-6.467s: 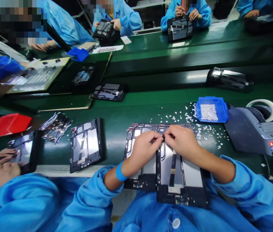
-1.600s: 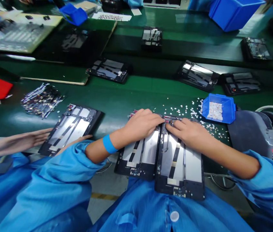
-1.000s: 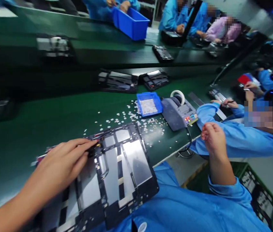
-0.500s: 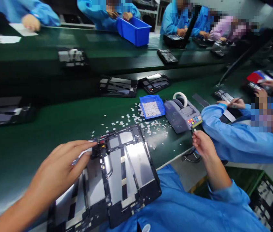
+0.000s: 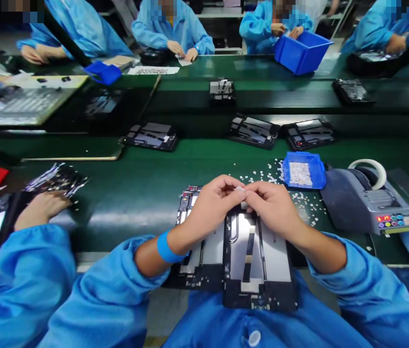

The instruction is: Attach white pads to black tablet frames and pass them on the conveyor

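My left hand [image 5: 214,205] and my right hand [image 5: 275,208] meet at the fingertips, both pinched on a small white piece [image 5: 240,189]. Whether it is one piece or two stuck together I cannot tell. Right below them lies an opened tablet [image 5: 276,256], its silvery battery panels and dark flex cable showing; my wrists and fingers cover its upper end. Partly under it and my left forearm is a second opened tablet [image 5: 213,249]. To the right, a grey tape dispenser [image 5: 357,203] carries a roll of white tape [image 5: 380,174].
A blue tray [image 5: 322,176] of white bits stands beside the dispenser, with loose white bits [image 5: 306,200] scattered around it. More opened tablets [image 5: 255,130] lie behind. At left, a co-worker's hand [image 5: 43,210] rests near a pile of strips [image 5: 59,181]. Co-workers sit opposite.
My right hand has come from the tape dispenser to meet my left hand above the tablet. My left hand's fingers have moved to the tablet's upper end. The view has turned left.
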Available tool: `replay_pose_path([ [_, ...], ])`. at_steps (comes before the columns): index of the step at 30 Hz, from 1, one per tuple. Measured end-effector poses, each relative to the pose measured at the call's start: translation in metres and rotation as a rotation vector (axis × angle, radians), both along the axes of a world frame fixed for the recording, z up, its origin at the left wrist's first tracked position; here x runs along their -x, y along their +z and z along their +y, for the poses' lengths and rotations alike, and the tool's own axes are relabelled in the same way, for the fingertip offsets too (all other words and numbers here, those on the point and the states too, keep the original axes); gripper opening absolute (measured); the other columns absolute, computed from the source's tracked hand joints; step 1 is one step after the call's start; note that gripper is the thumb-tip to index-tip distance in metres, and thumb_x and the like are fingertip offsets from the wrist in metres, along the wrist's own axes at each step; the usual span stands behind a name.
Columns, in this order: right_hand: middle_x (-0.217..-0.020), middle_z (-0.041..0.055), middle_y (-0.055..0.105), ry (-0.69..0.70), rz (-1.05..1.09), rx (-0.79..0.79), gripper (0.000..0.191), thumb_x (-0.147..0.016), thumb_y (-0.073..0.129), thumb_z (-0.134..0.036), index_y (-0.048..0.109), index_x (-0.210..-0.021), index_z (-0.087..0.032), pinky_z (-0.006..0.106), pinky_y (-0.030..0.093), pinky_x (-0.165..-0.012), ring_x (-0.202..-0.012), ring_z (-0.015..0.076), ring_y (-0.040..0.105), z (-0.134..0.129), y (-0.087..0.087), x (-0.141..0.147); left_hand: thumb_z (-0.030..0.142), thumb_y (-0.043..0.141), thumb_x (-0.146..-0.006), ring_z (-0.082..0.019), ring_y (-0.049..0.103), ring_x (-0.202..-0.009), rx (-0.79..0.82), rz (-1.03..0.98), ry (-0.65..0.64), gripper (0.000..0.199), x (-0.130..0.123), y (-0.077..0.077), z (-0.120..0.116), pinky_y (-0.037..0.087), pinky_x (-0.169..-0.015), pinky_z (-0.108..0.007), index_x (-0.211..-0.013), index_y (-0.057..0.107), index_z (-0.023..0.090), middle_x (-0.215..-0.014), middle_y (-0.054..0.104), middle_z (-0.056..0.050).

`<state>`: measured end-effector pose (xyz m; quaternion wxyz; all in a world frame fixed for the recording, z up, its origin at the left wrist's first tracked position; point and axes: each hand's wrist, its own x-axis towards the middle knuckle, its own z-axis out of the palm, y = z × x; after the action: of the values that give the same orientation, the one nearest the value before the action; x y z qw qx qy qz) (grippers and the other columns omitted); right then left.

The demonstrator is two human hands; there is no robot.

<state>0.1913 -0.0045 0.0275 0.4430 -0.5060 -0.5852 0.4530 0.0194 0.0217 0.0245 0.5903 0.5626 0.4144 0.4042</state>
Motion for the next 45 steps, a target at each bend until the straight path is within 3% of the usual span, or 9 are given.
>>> replay_pose_path([
  [4, -0.095, 0.0048, 0.08, 0.063, -0.376, -0.146, 0.024, -0.1, 0.059, -0.027, 0.08, -0.107, -0.02, 0.03, 0.053, -0.072, -0.079, 0.0177, 0.07, 0.007, -0.021, -0.019, 0.035, 0.068, -0.092, -0.017, 0.067, -0.084, -0.111, 0.181, 0.087, 0.016, 0.027, -0.003, 0.011, 0.054, -0.076, -0.03, -0.092, 0.069, 0.019, -0.092, 0.074, -0.004],
  [7, -0.108, 0.0096, 0.078, 0.135, -0.775, -0.446, 0.029, -0.104, 0.053, -0.021, 0.078, -0.117, -0.018, 0.036, 0.051, -0.085, -0.094, 0.0222, 0.068, 0.012, -0.038, -0.036, 0.027, 0.064, -0.095, -0.02, 0.069, -0.09, -0.35, 0.473, -0.112, 0.011, 0.041, -0.008, 0.014, 0.053, -0.083, -0.034, -0.089, 0.07, 0.021, -0.095, 0.077, -0.003],
  [11, -0.105, 0.0094, 0.075, 0.29, -1.074, -0.703, 0.033, -0.106, 0.05, -0.018, 0.074, -0.129, -0.019, 0.034, 0.043, -0.076, -0.084, 0.0206, 0.059, 0.017, -0.046, -0.041, 0.022, 0.056, -0.1, -0.027, 0.067, -0.111, -0.782, 0.794, -0.308, 0.017, 0.044, -0.026, 0.01, 0.048, -0.098, -0.044, -0.092, 0.07, 0.02, -0.118, 0.077, -0.008],
  [16, -0.101, 0.0103, 0.071, 0.346, -1.194, -0.76, 0.032, -0.104, 0.051, -0.016, 0.072, -0.128, -0.018, 0.035, 0.038, -0.073, -0.084, 0.0218, 0.052, 0.02, -0.042, -0.042, 0.019, 0.05, -0.103, -0.028, 0.065, -0.108, -1.007, 0.965, -0.335, 0.02, 0.043, -0.039, 0.006, 0.046, -0.091, -0.044, -0.097, 0.07, 0.017, -0.127, 0.075, -0.01],
  [20, -0.101, 0.0105, 0.07, 0.427, -1.239, -0.768, 0.036, -0.103, 0.052, -0.014, 0.067, -0.136, -0.017, 0.035, 0.036, -0.071, -0.086, 0.0227, 0.051, 0.021, -0.04, -0.048, 0.02, 0.051, -0.103, -0.029, 0.065, -0.109, -0.91, 0.93, -0.355, 0.02, 0.043, -0.03, 0.01, 0.046, -0.092, -0.044, -0.094, 0.069, 0.018, -0.121, 0.077, -0.01],
  [26, -0.106, 0.0116, 0.071, 0.454, -1.267, -0.795, 0.037, -0.102, 0.051, -0.015, 0.064, -0.137, -0.013, 0.036, 0.035, -0.069, -0.087, 0.0231, 0.052, 0.02, -0.041, -0.05, 0.022, 0.058, -0.096, -0.018, 0.069, -0.084, -0.308, 0.629, -0.297, 0.014, 0.033, -0.019, 0.022, 0.049, -0.075, -0.03, -0.09, 0.071, 0.021, -0.092, 0.077, 0.0],
  [32, -0.099, 0.0091, 0.069, 0.462, -1.306, -0.782, 0.033, -0.101, 0.054, -0.015, 0.066, -0.132, -0.013, 0.037, 0.031, -0.065, -0.083, 0.0228, 0.051, 0.019, -0.038, -0.046, 0.028, 0.067, -0.089, -0.016, 0.067, -0.074, -0.089, 0.555, -0.22, 0.014, 0.025, -0.019, 0.031, 0.048, -0.065, -0.027, -0.097, 0.076, 0.02, -0.08, 0.075, -0.001],
  [36, -0.098, 0.0087, 0.068, 0.452, -1.29, -0.776, 0.032, -0.101, 0.054, -0.013, 0.066, -0.13, -0.015, 0.037, 0.029, -0.065, -0.084, 0.0228, 0.051, 0.019, -0.04, -0.047, 0.027, 0.067, -0.088, -0.016, 0.066, -0.073, -0.065, 0.596, -0.256, 0.012, 0.024, -0.015, 0.035, 0.048, -0.064, -0.027, -0.085, 0.074, 0.019, -0.078, 0.074, -0.002],
  [45, -0.095, 0.0091, 0.067, 0.433, -1.271, -0.791, 0.031, -0.102, 0.052, -0.014, 0.069, -0.128, -0.015, 0.037, 0.027, -0.066, -0.083, 0.0226, 0.049, 0.02, -0.043, -0.047, 0.026, 0.062, -0.091, -0.022, 0.065, -0.087, -0.275, 0.755, -0.32, 0.016, 0.013, -0.025, 0.047, 0.051, -0.082, -0.036, -0.08, 0.072, 0.02, -0.085, 0.071, -0.004],
])
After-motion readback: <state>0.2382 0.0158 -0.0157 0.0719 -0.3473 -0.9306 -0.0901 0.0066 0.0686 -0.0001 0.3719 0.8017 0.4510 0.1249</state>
